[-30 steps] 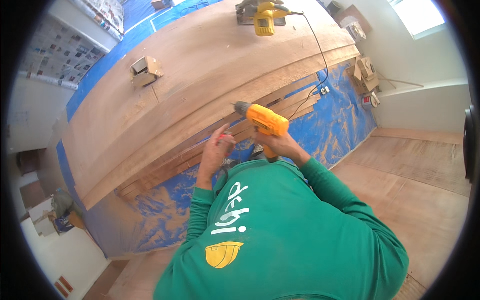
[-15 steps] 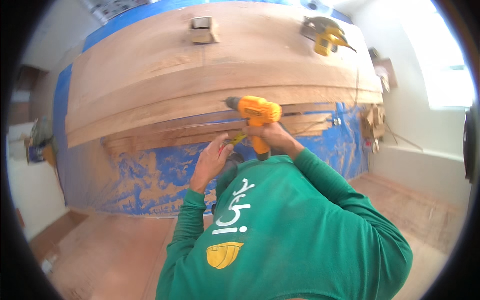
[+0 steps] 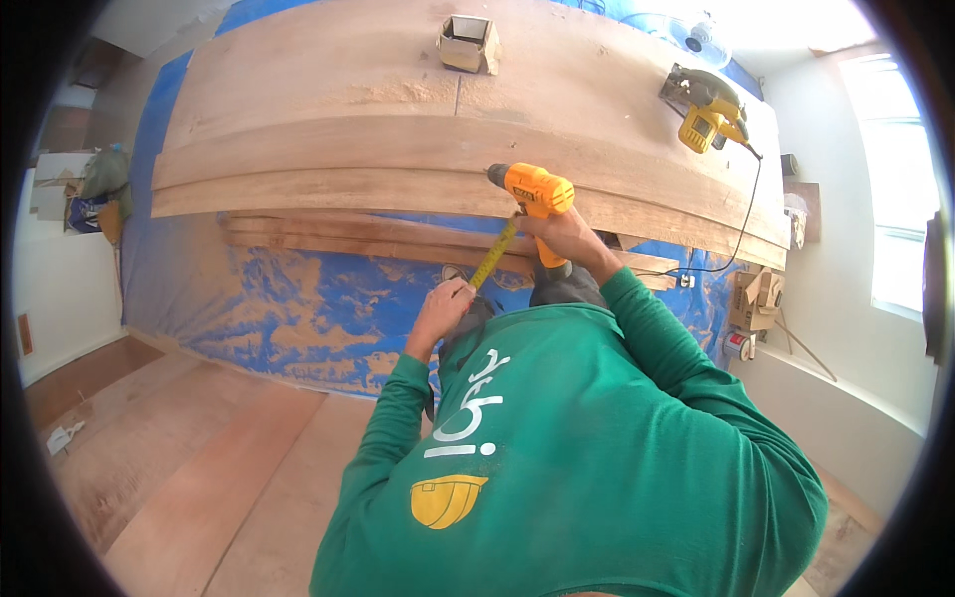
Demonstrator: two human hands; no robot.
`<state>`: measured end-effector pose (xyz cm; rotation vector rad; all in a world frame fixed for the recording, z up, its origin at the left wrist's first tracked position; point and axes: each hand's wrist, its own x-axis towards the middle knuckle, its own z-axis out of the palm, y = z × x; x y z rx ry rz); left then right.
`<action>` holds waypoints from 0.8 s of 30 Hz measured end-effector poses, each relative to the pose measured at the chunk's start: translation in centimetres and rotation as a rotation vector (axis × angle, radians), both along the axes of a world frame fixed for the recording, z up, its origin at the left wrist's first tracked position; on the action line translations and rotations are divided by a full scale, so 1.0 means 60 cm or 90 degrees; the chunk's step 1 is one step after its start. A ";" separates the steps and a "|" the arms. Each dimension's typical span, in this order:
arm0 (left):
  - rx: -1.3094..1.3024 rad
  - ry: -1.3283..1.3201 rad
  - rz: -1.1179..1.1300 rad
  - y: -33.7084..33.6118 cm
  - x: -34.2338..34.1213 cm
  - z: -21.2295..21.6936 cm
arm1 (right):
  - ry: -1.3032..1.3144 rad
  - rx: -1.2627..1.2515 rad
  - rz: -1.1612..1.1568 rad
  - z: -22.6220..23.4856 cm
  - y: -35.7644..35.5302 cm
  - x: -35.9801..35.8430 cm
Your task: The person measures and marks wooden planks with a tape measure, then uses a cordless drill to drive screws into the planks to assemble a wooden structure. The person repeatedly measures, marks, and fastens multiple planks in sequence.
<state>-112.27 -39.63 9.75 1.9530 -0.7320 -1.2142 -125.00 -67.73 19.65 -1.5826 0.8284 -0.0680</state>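
My right hand (image 3: 579, 244) is closed round the grip of an orange cordless drill (image 3: 537, 189), whose dark chuck points to the left. A strip of yellow measuring tape (image 3: 493, 254) runs slantwise between my two hands, its upper end at the fingers of the right one. My left hand (image 3: 445, 310) is closed at the tape's lower end; whether it also holds a case is hidden. Just beyond the drill lie wide wooden boards (image 3: 348, 189), stacked with their edges stepped toward me. Narrower wood strips (image 3: 368, 234) lie lower, on my side of them.
A yellow circular saw (image 3: 708, 111) rests on the boards at the far right, its black cord (image 3: 752, 204) trailing toward me. An open cardboard box (image 3: 468, 45) stands at the far middle. Sawdust covers the blue sheet (image 3: 269, 313). Torn cartons (image 3: 756, 298) stand by the right wall.
My hands have moved apart, and a longer stretch of tape now shows between them. The drill remains in my right hand. The whole view has shifted, with the boards' things further right.
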 end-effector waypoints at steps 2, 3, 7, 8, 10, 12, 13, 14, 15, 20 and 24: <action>-0.015 -0.070 0.000 -0.025 -0.012 -0.026 | 0.000 -0.021 -0.018 -0.020 -0.017 -0.016; 0.013 -0.117 -0.028 -0.033 -0.019 -0.038 | -0.002 -0.002 -0.046 -0.028 -0.030 -0.026; 0.131 -0.031 0.075 -0.079 -0.044 -0.077 | 0.027 -0.042 -0.079 -0.020 -0.095 -0.097; 0.137 -0.027 0.067 -0.092 -0.051 -0.084 | 0.006 -0.064 -0.076 -0.013 -0.111 -0.113; 0.136 -0.075 0.038 -0.119 -0.061 -0.096 | 0.061 -0.058 -0.092 0.001 -0.135 -0.140; 0.147 -0.036 0.053 -0.146 -0.067 -0.111 | 0.072 -0.053 -0.099 0.010 -0.149 -0.158; 0.171 -0.038 0.048 -0.158 -0.065 -0.120 | 0.061 -0.043 -0.117 0.011 -0.153 -0.164; 0.147 -0.024 0.052 -0.171 -0.062 -0.128 | 0.049 -0.048 -0.126 0.011 -0.157 -0.168; 0.138 -0.023 0.043 -0.182 -0.058 -0.137 | 0.037 -0.053 -0.135 0.009 -0.160 -0.172; 0.156 0.038 0.047 -0.201 -0.052 -0.166 | 0.034 -0.042 -0.115 -0.008 -0.176 -0.188; 0.144 0.090 0.087 -0.196 -0.062 -0.186 | 0.073 -0.083 -0.077 -0.013 -0.192 -0.192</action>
